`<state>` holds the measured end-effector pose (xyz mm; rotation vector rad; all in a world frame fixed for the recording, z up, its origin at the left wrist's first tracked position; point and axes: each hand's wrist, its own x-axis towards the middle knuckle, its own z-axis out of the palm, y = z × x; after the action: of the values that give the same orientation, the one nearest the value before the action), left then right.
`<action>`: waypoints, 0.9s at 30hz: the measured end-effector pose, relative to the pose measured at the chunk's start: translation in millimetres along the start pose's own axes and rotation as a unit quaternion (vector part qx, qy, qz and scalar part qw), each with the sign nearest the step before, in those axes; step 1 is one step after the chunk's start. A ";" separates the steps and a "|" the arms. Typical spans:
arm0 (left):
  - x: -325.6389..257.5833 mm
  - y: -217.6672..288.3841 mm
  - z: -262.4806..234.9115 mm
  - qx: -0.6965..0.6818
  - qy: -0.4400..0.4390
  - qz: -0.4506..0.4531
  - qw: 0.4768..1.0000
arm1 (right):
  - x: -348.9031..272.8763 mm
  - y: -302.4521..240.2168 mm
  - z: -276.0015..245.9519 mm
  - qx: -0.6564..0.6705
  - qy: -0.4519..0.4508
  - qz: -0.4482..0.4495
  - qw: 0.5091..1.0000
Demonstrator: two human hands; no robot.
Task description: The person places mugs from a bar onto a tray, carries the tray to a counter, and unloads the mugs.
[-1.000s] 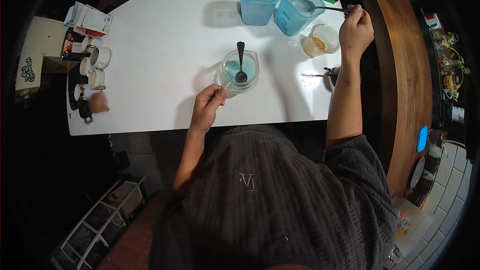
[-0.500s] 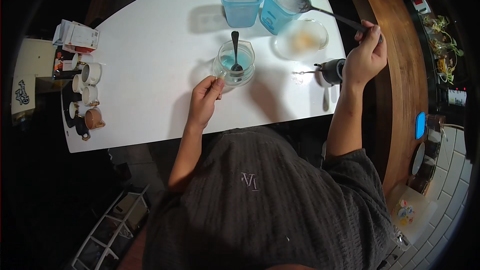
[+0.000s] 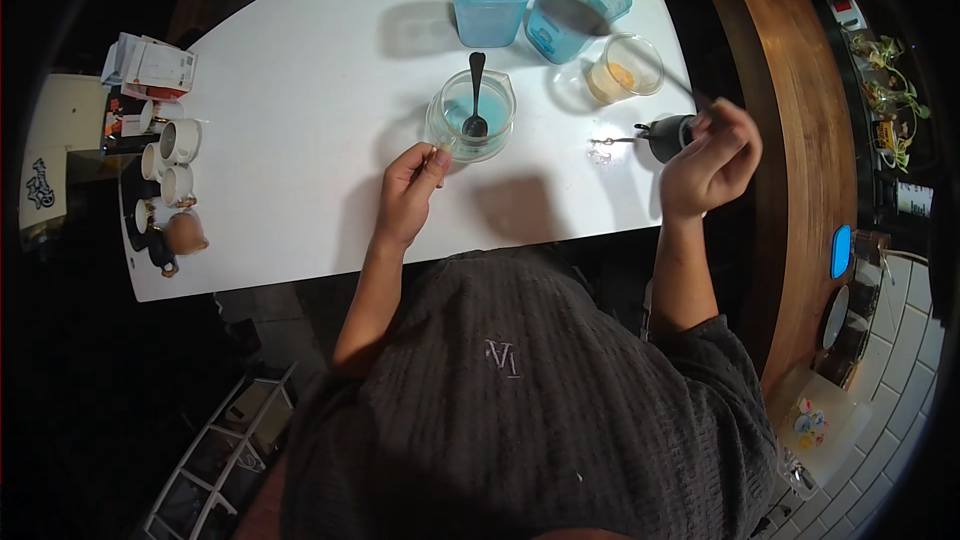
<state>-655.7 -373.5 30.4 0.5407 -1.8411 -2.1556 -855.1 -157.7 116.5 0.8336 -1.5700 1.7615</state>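
Observation:
My left hand (image 3: 412, 190) pinches the handle of a small clear glass pitcher (image 3: 508, 100) with blue liquid inside. A dark metal spoon (image 3: 476, 85) leans in the pitcher, its bowl down. My right hand (image 3: 712, 162), raised over the table's right side, is closed around the end of a long-handled ladle (image 3: 575, 16). Motion blurs the ladle; its head appears over the right translucent blue container (image 3: 545, 38). Close below that is a clear cup (image 3: 655, 65) with some orange-tan stuff in it. Another blue container (image 3: 490, 10) stands to the left.
A dark mug (image 3: 668, 138) sits near my right hand, beside a wet spot (image 3: 600, 153) on the white table (image 3: 290, 140). Several cups (image 3: 180, 143) and a white box (image 3: 160, 70) line the left edge. A wooden counter (image 3: 765, 140) runs along the right.
My right hand has come lower and slightly left, and the ladle's head has dropped a little. The clear cup, blurred before, now shows sharply. My left hand still holds the pitcher.

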 end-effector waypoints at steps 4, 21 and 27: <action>-7.8 -8.7 -9.6 0.002 0.003 0.001 1.000 | 36.5 21.3 11.1 -0.110 0.066 0.026 0.991; -36.0 -26.4 -3.1 -0.016 -0.076 -0.050 0.996 | 37.6 87.3 59.4 -0.301 -0.175 0.267 0.898; -23.4 -30.2 8.3 -0.018 -0.120 -0.065 0.991 | 37.3 69.7 23.0 -0.303 -0.203 0.247 0.898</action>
<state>-636.9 -351.1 4.4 0.4195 -1.9296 -2.4275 -932.0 -185.5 106.6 0.5261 -2.6108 1.2860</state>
